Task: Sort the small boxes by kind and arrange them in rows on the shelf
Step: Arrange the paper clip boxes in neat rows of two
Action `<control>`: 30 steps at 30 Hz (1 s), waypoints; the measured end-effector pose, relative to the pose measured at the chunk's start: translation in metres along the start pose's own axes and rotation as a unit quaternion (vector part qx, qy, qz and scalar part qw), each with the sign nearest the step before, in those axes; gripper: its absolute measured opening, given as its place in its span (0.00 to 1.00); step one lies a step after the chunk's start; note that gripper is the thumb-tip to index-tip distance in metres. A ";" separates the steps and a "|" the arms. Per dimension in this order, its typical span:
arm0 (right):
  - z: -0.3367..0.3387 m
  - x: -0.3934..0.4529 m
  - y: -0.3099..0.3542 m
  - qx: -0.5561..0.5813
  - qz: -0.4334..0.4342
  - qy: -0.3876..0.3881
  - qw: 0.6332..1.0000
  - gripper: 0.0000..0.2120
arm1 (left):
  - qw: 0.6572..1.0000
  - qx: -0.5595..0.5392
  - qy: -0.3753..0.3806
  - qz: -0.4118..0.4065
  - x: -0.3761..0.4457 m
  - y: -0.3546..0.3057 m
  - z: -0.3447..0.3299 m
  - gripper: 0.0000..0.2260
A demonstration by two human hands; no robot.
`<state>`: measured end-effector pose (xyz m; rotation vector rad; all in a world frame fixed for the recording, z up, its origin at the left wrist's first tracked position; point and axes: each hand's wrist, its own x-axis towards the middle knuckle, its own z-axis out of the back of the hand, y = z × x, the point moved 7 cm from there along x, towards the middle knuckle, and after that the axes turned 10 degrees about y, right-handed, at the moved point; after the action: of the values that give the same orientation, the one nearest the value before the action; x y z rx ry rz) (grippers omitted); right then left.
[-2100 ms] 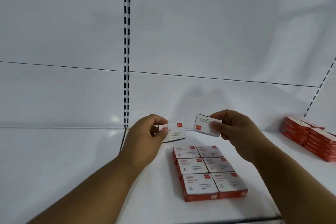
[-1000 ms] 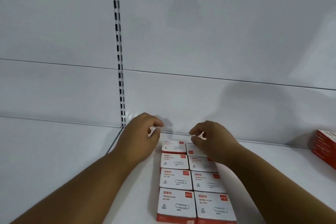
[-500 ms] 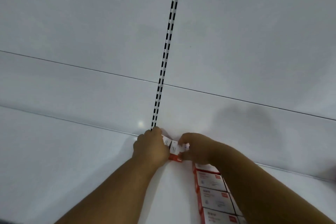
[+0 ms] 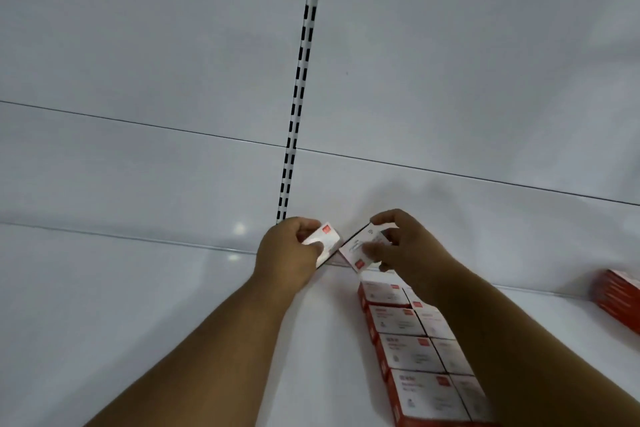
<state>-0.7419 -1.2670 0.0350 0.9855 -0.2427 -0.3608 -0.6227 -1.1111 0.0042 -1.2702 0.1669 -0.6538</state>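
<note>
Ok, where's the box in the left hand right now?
Head view, centre: the left hand grips its box at the shelf's back wall, beside the right hand's box.

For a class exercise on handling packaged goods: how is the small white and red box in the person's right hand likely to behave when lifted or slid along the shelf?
The box is pinched by the right hand fingertips alone, so it is probably light. Its flat faces and straight edges suggest stiff card, unlikely to roll. Lying flat like the rows, it should slide rather than tip.

White shelf point(image 4: 173, 305), boxed rows point(image 4: 412, 354)
</note>
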 end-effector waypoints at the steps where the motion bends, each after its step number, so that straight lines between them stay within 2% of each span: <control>1: 0.008 -0.005 -0.004 0.034 0.003 -0.009 0.999 0.15 | 1.000 -0.009 0.003 -0.003 0.000 -0.002 -0.002 0.14; 6: 0.048 -0.028 -0.028 0.082 0.008 -0.052 0.995 0.10 | 0.999 -0.043 0.027 -0.013 -0.009 -0.014 -0.015 0.09; 11: 0.068 -0.038 -0.053 0.118 -0.003 -0.046 0.992 0.09 | 0.997 -0.052 0.062 0.003 -0.024 -0.018 -0.039 0.08; 18: 0.100 -0.027 -0.062 0.100 0.016 -0.030 0.994 0.09 | 0.998 0.019 0.057 0.006 -0.009 -0.043 -0.058 0.09; 21: 0.108 -0.019 -0.071 0.204 0.006 -0.052 0.978 0.11 | 0.999 0.002 0.045 0.016 0.001 -0.048 -0.066 0.09; 24: 0.109 -0.010 -0.081 0.273 -0.001 -0.069 0.960 0.07 | 0.999 -0.003 0.031 0.043 0.004 -0.040 -0.078 0.09; 26: 0.100 -0.006 -0.087 0.248 0.001 -0.058 0.967 0.03 | 0.998 0.014 0.034 0.056 0.004 -0.028 -0.085 0.08; 30: 0.091 0.001 -0.090 0.061 0.005 -0.068 0.996 0.03 | 0.996 -0.027 0.053 0.074 0.003 -0.008 -0.091 0.09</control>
<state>-0.7906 -1.3819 0.0068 1.0814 -0.3966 -0.4085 -0.6654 -1.1891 -0.0158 -1.2625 0.3646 -0.5932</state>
